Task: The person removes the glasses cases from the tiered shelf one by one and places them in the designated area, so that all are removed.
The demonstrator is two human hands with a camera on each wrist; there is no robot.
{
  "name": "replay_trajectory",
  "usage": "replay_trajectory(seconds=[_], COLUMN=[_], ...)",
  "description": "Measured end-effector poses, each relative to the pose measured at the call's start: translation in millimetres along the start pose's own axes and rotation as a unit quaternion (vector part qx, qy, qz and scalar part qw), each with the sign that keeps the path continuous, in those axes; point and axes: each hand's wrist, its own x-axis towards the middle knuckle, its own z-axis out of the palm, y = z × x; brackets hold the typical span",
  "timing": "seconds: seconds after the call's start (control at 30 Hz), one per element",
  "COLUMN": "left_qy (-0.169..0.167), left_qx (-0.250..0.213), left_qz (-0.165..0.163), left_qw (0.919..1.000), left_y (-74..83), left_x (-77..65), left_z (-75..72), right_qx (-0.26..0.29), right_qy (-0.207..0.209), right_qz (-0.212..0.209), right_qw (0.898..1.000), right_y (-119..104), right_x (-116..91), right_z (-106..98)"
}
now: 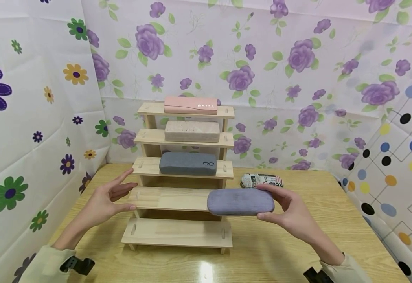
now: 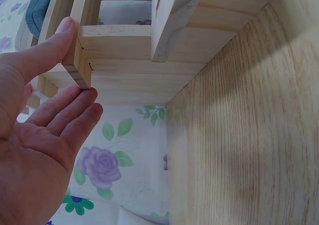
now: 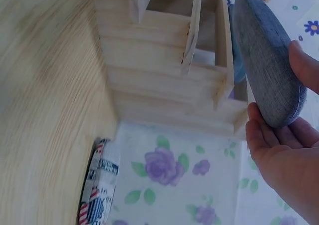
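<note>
A grey-blue glasses case is held at its right end by my right hand, thumb below and fingers above. Its left end overlaps the second-lowest shelf of a stepped wooden rack. My left hand is at that shelf's left end; in the left wrist view its thumb and fingers span the board's end from edge to edge. On the shelves above sit a dark blue case with a glasses mark, a beige case and, on top, a pink case.
A newspaper-print case lies on the wood-grain table behind my right hand, right of the rack. Flower-patterned cloth hangs behind and at left, and dotted cloth at right.
</note>
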Motion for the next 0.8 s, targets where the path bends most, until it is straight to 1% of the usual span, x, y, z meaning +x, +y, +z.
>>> replay_trajectory(seconds=[0.17,0.37,0.63,0.8], left_qy=[0.000,-0.001,0.003,0.003], left_qx=[0.002,0.010,0.015,0.017], left_qz=[0.002,0.000,-0.005,-0.004], left_qw=[1.0000,1.0000,0.9999,0.9998], left_y=[0.0,1.0,2.3,2.7], left_x=[0.6,-0.6,-0.9,-0.4], left_z=[0.0,0.2,0.6,0.7], right_qx=[-0.010,-0.026,-0.036,-0.046], right_qy=[0.011,0.021,0.031,0.034], right_qz=[0.010,0.011,0.020,0.043], right_qw=[1.000,0.999,0.999,0.997], right_y=[4,11,25,40], right_x=[-12,-23,-28,-30], right_z=[-16,-36,-58,-71])
